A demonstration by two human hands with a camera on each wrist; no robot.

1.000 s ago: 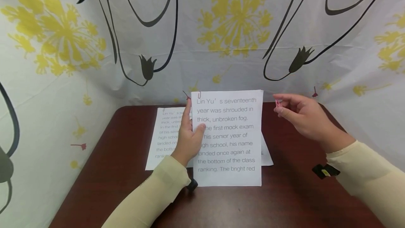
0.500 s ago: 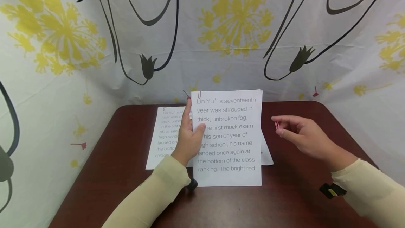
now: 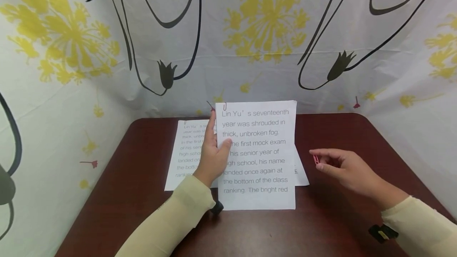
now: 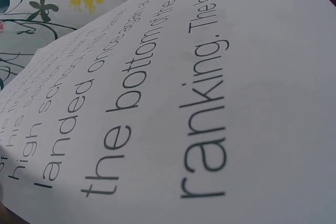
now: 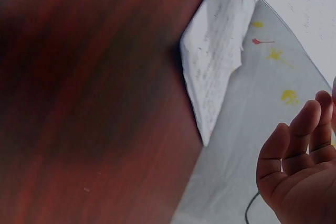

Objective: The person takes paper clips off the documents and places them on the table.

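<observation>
Right hand (image 3: 348, 169): low over the dark red-brown wooden table (image 3: 143, 193), pinching a small pink wire paper clip (image 3: 316, 159) at its fingertips; a loose pinch could drop it.
Left hand (image 3: 213, 154): grips the upright white printed sheet stack (image 3: 258, 154) by its left edge; sheets may fan or sag.
Far: clipped white printed pages (image 3: 185, 150) lie flat behind.

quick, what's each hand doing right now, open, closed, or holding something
Left hand: grips the left edge of the upright printed sheets.
Right hand: pinches a red paper clip above the table.
</observation>
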